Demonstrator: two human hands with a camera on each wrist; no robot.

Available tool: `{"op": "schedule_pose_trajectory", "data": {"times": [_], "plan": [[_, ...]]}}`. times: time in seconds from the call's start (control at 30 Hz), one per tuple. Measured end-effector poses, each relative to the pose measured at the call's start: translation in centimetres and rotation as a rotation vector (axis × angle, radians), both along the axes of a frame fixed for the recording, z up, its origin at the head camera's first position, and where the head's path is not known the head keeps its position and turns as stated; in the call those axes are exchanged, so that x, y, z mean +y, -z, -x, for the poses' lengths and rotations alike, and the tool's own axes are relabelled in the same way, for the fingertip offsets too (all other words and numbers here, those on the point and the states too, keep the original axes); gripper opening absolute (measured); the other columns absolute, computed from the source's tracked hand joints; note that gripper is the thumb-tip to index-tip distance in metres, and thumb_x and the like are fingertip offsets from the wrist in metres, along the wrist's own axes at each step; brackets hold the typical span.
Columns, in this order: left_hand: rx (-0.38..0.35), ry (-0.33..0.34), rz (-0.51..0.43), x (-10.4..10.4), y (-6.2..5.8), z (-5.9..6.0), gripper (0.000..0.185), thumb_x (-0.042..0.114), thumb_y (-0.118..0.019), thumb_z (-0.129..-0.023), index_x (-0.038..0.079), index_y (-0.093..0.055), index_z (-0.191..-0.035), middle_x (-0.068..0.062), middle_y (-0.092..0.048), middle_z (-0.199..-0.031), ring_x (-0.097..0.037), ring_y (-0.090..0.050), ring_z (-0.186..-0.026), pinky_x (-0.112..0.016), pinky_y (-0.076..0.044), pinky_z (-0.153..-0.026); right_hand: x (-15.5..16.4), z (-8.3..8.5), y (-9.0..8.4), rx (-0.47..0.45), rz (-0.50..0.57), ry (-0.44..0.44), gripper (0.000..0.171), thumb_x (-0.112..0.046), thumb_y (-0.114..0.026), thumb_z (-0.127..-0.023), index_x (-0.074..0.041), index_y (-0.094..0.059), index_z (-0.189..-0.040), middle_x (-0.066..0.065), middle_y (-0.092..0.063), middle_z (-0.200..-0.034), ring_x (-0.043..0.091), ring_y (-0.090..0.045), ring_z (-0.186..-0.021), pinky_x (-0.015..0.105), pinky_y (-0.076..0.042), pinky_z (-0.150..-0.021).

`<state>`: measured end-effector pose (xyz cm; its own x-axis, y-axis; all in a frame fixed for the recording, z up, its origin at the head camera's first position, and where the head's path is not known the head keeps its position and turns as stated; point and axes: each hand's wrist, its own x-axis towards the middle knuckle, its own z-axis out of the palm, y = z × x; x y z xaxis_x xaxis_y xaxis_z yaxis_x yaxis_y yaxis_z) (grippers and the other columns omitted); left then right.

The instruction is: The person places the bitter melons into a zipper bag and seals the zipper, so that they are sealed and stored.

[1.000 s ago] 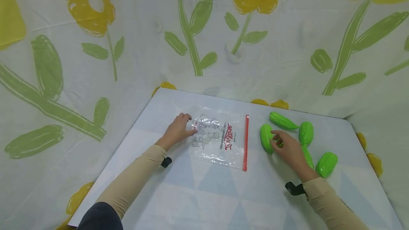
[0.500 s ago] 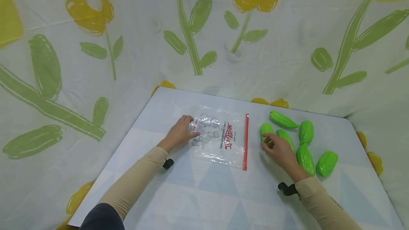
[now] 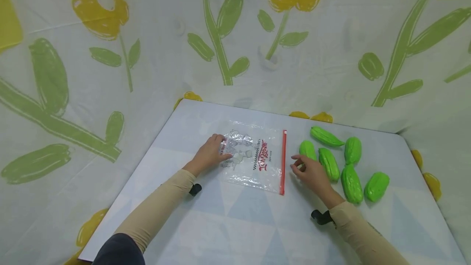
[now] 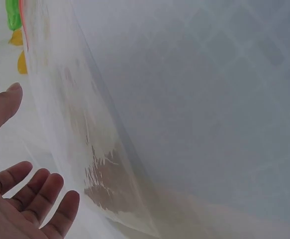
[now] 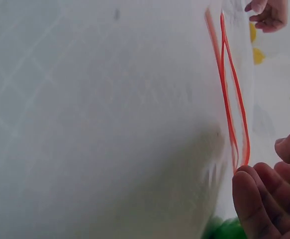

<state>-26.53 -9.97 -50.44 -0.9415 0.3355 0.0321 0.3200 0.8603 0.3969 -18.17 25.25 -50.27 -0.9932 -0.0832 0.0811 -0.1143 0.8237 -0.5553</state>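
A clear zip bag [image 3: 270,181], with a printed drawing and red lettering, lies flat on the table. Its red zipper edge [image 3: 283,162] faces right; in the right wrist view the two red strips [image 5: 244,127] stand apart along part of their length. My left hand [image 3: 208,154] is at the bag's left edge, thumb and fingers [image 4: 49,191] spread apart and holding nothing. Just right of the zipper edge is my right hand [image 3: 313,177], its fingers [image 5: 251,199] slightly bent and bare. Whether either hand touches the bag I cannot tell.
Several shiny, bright-green, elongated ribbed objects lie right of the bag, the closest being a rounded one [image 3: 307,149] and a longer one [image 3: 328,165] beside my right hand. The pale table [image 3: 235,232] meets a flower-printed curtain [image 3: 154,60] at its back and sides.
My right hand has moved left, away from the green objects and towards the bag's zipper edge, uncovering those behind it. My left hand has shifted slightly right over the bag's edge.
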Motion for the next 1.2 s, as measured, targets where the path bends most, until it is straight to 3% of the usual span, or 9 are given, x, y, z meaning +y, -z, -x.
{"op": "schedule_pose_trajectory", "data": {"times": [0.43,0.57,0.73,1.2], "plan": [[-0.025,0.033,-0.009,0.5,-0.2,-0.2,0.076,0.051,-0.070,-0.076,0.005,-0.042,-0.130,-0.009,-0.047,-0.122,-0.021,-0.049,-0.106,-0.038,-0.045,-0.095,-1.0,0.8,1.3,-0.024,0.031,0.027,0.044,-0.029,-0.066,-0.085,-0.013,-0.054,-0.125,0.001,-0.062,-0.098,0.016,-0.058,-0.077,0.024,-0.051,-0.058],[-0.063,0.046,-0.016,0.7,-0.2,-0.3,0.081,0.049,-0.073,-0.075,0.004,-0.039,-0.134,-0.012,-0.045,-0.129,-0.025,-0.047,-0.116,-0.040,-0.041,-0.099,-1.5,1.0,1.4,-0.043,0.062,0.033,0.051,-0.027,-0.067,-0.085,-0.014,-0.049,-0.131,0.003,-0.062,-0.106,0.017,-0.059,-0.081,0.027,-0.052,-0.064],[-0.108,0.065,0.043,0.7,0.2,-0.3,0.093,0.050,-0.074,-0.073,0.005,-0.031,-0.142,-0.016,-0.037,-0.141,-0.031,-0.036,-0.130,-0.044,-0.034,-0.105,-1.9,1.2,1.5,-0.073,0.093,0.060,0.059,-0.024,-0.068,-0.084,-0.015,-0.043,-0.137,0.004,-0.061,-0.112,0.017,-0.058,-0.083,0.030,-0.053,-0.068],[-0.126,0.086,0.085,-0.3,-0.1,-0.5,0.098,0.049,-0.076,-0.071,0.004,-0.028,-0.144,-0.018,-0.034,-0.143,-0.031,-0.033,-0.131,-0.042,-0.031,-0.108,-2.4,1.9,1.6,-0.138,0.189,-0.001,0.071,-0.028,-0.070,-0.083,-0.021,-0.033,-0.144,0.003,-0.060,-0.117,0.018,-0.057,-0.090,0.031,-0.053,-0.073]]}}
